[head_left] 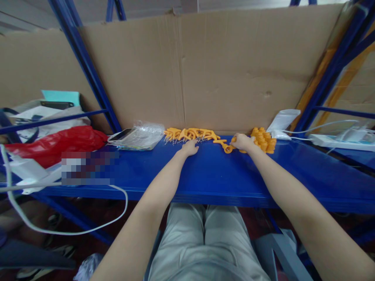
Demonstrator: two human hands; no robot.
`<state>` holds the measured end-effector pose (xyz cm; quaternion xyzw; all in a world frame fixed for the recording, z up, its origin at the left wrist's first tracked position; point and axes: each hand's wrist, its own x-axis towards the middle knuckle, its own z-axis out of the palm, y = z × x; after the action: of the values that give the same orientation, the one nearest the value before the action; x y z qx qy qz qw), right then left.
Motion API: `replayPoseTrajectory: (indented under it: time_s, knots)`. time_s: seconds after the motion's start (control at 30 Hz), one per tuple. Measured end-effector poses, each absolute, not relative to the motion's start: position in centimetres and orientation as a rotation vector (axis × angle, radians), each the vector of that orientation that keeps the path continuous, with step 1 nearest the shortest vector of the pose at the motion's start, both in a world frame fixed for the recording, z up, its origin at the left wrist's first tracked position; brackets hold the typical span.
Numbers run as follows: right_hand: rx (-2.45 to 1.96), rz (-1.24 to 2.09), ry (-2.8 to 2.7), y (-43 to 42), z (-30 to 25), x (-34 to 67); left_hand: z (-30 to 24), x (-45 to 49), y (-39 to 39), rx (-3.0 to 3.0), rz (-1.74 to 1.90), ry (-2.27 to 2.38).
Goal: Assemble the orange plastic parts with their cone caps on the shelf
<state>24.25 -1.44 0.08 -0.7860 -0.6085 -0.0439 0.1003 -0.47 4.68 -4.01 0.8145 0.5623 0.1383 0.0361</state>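
A row of orange plastic pieces (190, 134) with small metal chains lies along the back of the blue shelf (205, 175), against the cardboard. My left hand (190, 148) rests just in front of them with fingers curled, touching the nearest ones. My right hand (241, 141) is closed around an orange piece (225, 146) with a ring end that sticks out to its left. Just right of that hand stands a cluster of orange cap-like parts (264, 139).
A clear plastic bag (140, 134) with a phone (120, 134) beside it lies at the left. Further left are a red bag (55, 144) and a white cable (67, 230). A white pouch (283, 121) and a power strip (340, 141) sit at the right.
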Motion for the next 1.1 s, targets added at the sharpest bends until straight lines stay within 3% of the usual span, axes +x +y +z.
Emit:
replayPoseTrajectory:
  time_s: [0.33,0.53,1.1]
  knots:
    - [-2.139,-0.239,-1.637,-2.2,0.8,23.6,-4.3,-0.6,5.1,2.557,0.483,1.682]
    - [-1.747,-0.056,-1.609,-1.3,0.5,23.0,-4.0,-0.5,5.0,2.544,0.549,1.683]
    - [-1.444,-0.202,-2.203,-1.4,-1.3,20.3,-3.7,-0.3,5.3,2.636,0.636,1.585]
